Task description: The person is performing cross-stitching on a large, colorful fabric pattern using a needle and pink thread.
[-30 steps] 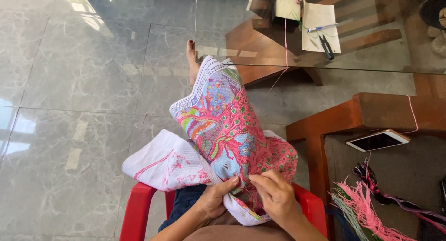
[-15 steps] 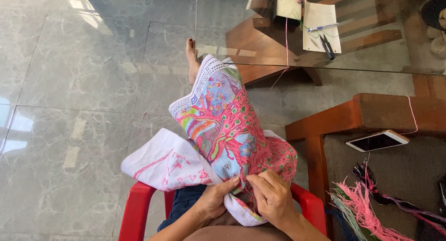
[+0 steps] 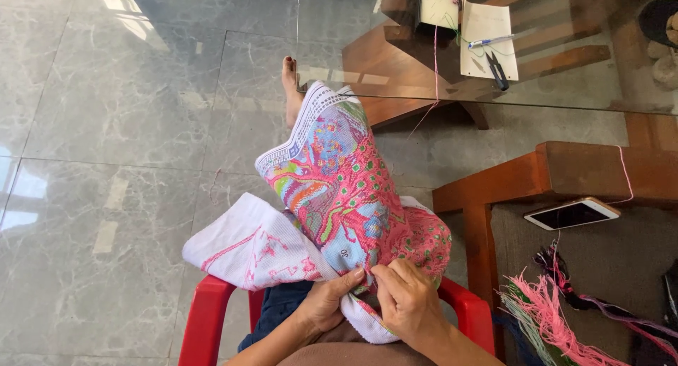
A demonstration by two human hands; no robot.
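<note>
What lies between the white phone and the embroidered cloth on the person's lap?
In the head view, a wooden armrest stands between the phone and the embroidered cloth.

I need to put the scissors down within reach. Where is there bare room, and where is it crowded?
Free: the brown cushion between the phone and the pink thread bundle; the glass tabletop below the scissors. Crowded: the lap, where both hands pinch the embroidered cloth.

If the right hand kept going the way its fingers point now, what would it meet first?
The right hand points up and left, fingertips already pinching the embroidered cloth beside the left hand's fingers. It would press straight into that cloth, probably the leg beneath; depth is unclear.
</note>
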